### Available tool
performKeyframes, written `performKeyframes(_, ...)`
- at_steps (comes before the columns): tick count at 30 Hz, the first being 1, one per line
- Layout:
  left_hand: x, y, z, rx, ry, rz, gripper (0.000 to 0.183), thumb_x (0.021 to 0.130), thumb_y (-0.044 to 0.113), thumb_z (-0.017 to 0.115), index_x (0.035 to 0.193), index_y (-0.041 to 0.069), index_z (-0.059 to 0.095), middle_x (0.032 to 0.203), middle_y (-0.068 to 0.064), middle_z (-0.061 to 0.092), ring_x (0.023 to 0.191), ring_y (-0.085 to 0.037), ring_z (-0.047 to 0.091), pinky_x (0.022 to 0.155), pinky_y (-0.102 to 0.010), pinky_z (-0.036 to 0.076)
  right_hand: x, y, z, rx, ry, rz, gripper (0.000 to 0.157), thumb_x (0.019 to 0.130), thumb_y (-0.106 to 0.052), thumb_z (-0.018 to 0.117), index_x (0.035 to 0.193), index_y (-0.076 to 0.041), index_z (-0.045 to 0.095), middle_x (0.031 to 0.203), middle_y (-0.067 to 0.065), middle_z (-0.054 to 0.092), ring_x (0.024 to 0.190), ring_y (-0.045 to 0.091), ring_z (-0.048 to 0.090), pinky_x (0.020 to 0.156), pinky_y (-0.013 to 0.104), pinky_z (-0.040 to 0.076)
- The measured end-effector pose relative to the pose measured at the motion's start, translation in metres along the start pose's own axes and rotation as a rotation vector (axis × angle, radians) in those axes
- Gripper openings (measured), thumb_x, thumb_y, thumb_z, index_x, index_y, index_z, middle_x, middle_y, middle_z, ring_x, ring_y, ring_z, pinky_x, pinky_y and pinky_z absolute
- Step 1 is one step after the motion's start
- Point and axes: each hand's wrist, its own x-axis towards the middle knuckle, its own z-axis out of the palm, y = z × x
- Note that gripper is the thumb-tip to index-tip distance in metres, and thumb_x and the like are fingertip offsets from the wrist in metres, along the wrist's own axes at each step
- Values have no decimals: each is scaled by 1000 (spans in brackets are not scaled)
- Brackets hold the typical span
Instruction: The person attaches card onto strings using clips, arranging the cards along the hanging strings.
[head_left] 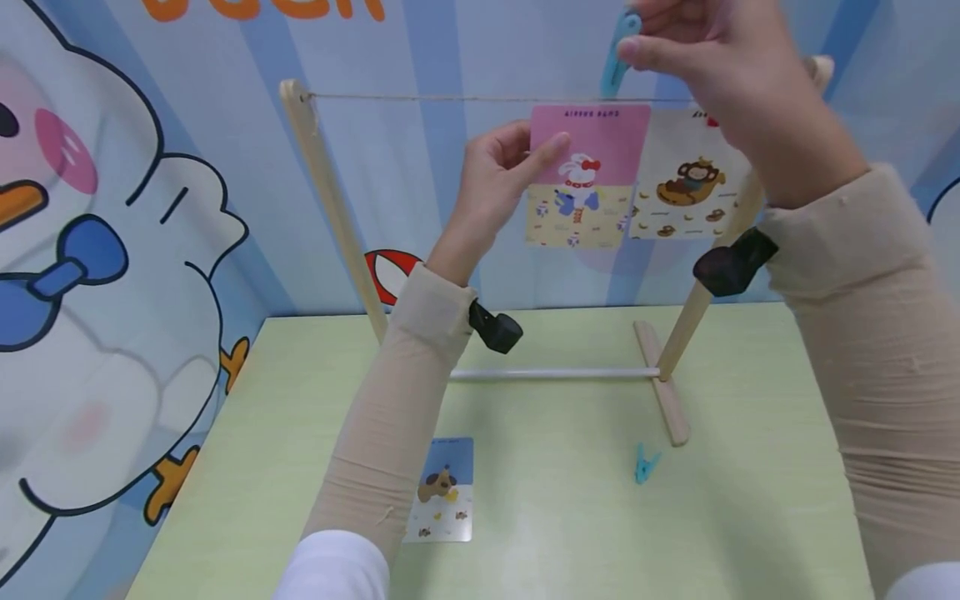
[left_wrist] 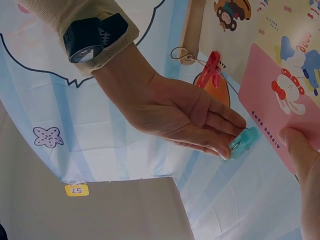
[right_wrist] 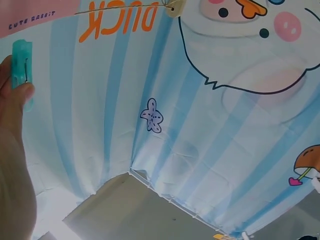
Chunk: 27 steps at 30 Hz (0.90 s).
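My left hand (head_left: 495, 171) grips the left edge of a pink and yellow rabbit card (head_left: 592, 171), thumb in front, with the card's top edge at the string (head_left: 420, 98). Just above that edge, my right hand (head_left: 723, 71) pinches a teal clothespin (head_left: 617, 58) between thumb and fingers. In the left wrist view, the clothespin's end points toward the card's pink edge. A cream monkey card (head_left: 690, 179) hangs beside the rabbit card on the right, with a red clothespin (left_wrist: 211, 70) on the string near it.
The string runs between two wooden posts (head_left: 326, 183) joined low down by a white rod (head_left: 555, 374). On the light green table (head_left: 555, 517) lie a blue and white dog card (head_left: 453, 492), partly behind my left forearm, and another teal clothespin (head_left: 643, 465). A cartoon-printed backdrop stands behind.
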Motion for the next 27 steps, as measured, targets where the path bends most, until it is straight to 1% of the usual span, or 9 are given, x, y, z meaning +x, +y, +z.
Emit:
performKeyframes(5,3,-4,1,2,2,4,20,84,18,67,102,7,67,91,-6,67,86,-21,61,77,-28,50,2,-2,1,3,3,32,39,82,-25,65,119,-19,57,116,4,54,108,14,47,101,26,33)
performKeyframes(12,3,-2,3,-7,-4,16,20,85,17,67,102,7,67,92,-6,67,86,-21,61,77,-28,50,3,-4,3,22,12,57,38,81,-26,66,118,-19,58,112,2,53,105,13,46,100,28,35)
performKeyframes(16,-3,6,5,-12,-8,15,20,85,15,66,102,5,66,91,-7,67,85,-21,61,77,-28,50,5,-3,5,35,12,49,38,81,-24,66,116,-17,57,109,1,52,103,13,47,97,27,38)
performKeyframes(21,-11,19,8,-8,-11,21,18,87,11,64,102,2,65,90,-8,67,85,-22,61,77,-28,50,8,-1,7,50,-10,23,34,81,-21,66,114,-15,57,107,2,51,102,14,47,94,26,40)
performKeyframes(24,-12,20,9,-9,-11,22,18,87,11,63,102,1,65,90,-8,66,85,-22,61,78,-28,50,9,-1,7,42,-27,10,32,82,-20,65,112,-14,56,107,2,50,102,14,46,93,26,39)
performKeyframes(27,-9,15,9,-16,-12,22,18,87,12,64,102,2,65,91,-8,66,85,-22,61,77,-28,50,9,1,6,31,-36,5,31,82,-21,65,111,-14,56,105,3,51,100,14,46,92,28,39)
